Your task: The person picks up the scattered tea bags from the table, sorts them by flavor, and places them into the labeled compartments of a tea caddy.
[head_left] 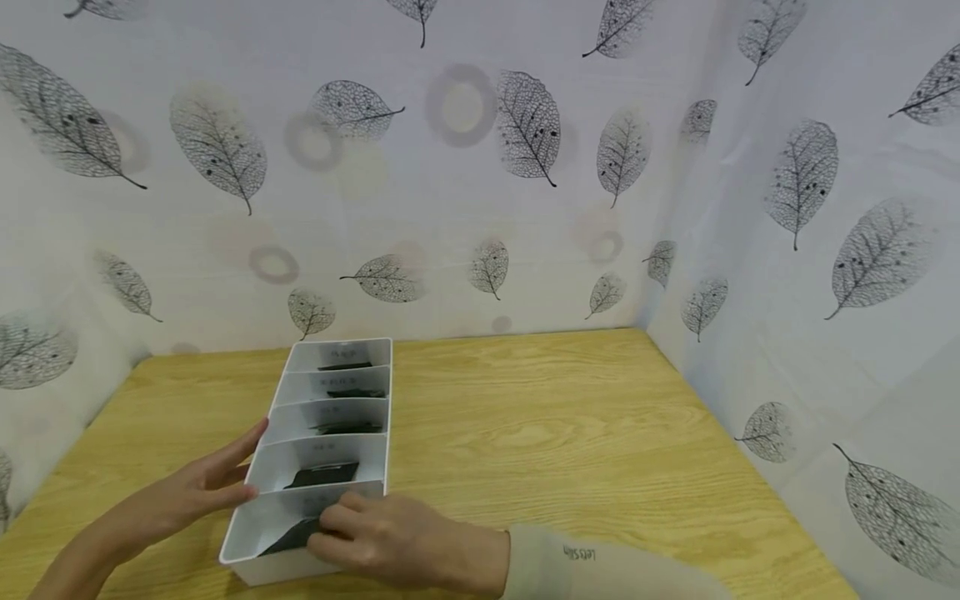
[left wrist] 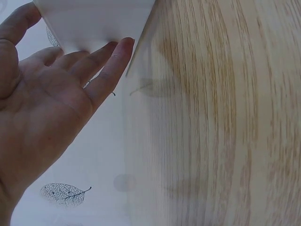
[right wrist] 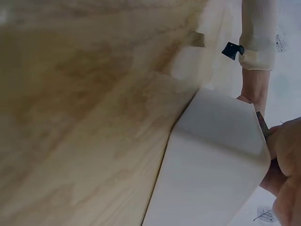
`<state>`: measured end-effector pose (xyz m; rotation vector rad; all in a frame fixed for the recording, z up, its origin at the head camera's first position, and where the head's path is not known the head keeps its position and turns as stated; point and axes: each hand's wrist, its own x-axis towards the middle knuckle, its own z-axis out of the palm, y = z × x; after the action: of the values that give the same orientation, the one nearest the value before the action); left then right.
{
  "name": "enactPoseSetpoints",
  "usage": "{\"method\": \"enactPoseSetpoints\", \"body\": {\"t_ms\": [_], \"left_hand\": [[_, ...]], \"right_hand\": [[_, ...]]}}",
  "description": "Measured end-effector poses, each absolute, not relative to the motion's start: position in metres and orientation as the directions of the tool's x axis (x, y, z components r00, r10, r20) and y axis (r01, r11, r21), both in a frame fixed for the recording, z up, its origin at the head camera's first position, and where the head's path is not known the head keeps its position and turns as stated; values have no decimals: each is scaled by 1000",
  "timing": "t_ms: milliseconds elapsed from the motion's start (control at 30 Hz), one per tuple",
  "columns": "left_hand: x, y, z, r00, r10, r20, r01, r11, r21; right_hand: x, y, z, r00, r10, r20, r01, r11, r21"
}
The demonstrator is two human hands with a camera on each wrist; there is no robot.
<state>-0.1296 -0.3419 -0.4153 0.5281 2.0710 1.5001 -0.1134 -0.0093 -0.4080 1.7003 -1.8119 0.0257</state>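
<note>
A white divided box (head_left: 243,557) stands lengthwise on the wooden table, with flat dark pieces in its several compartments. My left hand (head_left: 197,492) touches the box's left side; the left wrist view shows its fingers extended against the wall, thumb spread apart. Over the nearest compartment, my right hand (head_left: 382,537) has its fingers curled and pinches a flat black piece (head_left: 291,537), part of which the fingers hide. In the right wrist view that hand (right wrist: 289,165) is at the box rim, partly out of frame. Another black piece (head_left: 324,475) lies in the second compartment.
The wood-grain table (head_left: 525,425) extends right of the box. White sheeting with leaf prints (head_left: 450,192) hangs behind and at both sides. Faint, unreadable labels mark the compartment walls. A small dark square (right wrist: 230,50) shows beside a pale sleeve (right wrist: 257,35) in the right wrist view.
</note>
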Motion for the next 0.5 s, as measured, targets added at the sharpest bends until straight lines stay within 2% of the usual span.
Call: {"method": "enactPoseSetpoints", "body": {"t_ms": [233, 367, 500], "left_hand": [[-130, -341, -415, -792, 585, -175, 23, 314, 949], [-130, -342, -416, -797, 577, -181, 23, 328, 945], [-130, -342, -416, -801, 570, -183, 25, 338, 941]], "right_hand": [[-114, -12, -399, -139, -942, 306, -976, 182, 119], [-116, -12, -393, -210, -954, 216, -971, 229, 66], [-118, -12, -390, -245, -958, 151, -968, 250, 13]]}}
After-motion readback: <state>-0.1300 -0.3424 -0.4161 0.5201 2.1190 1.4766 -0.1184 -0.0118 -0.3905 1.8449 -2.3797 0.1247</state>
